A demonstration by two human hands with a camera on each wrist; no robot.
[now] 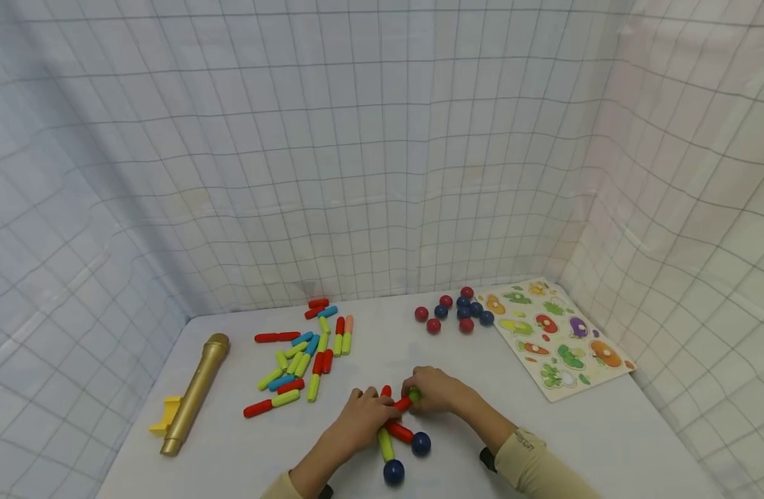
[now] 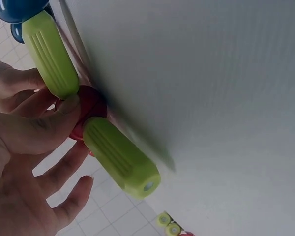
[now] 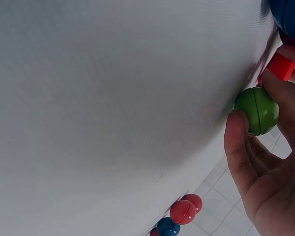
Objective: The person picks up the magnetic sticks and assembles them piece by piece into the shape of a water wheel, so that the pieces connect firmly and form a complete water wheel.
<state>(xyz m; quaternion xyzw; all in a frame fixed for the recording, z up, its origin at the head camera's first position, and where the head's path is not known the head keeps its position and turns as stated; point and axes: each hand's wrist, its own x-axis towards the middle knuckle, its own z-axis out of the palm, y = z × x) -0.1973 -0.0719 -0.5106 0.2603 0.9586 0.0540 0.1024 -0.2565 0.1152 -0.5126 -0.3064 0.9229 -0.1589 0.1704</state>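
Both hands are at a small build of magnetic-looking sticks and balls near the front of the table. My left hand (image 1: pixel 364 419) pinches its red ball (image 2: pixel 94 104), with one lime stick (image 2: pixel 50 55) and another lime stick (image 2: pixel 119 156) joined to it. My right hand (image 1: pixel 436 389) pinches a green ball (image 3: pixel 257 111) between thumb and fingers, at the end of a red stick (image 1: pixel 403 404). Another red stick (image 1: pixel 400 432) leads to a blue ball (image 1: pixel 421 443). A second blue ball (image 1: pixel 394 472) ends the near lime stick. My left hand hides part of the centre.
Loose red, lime and blue sticks (image 1: pixel 319 360) lie at the back left. Red and blue balls (image 1: pixel 463 312) cluster at the back. A vegetable puzzle board (image 1: pixel 596 380) lies on the right. At the left are a gold microphone (image 1: pixel 197 395) and a yellow piece (image 1: pixel 166 416).
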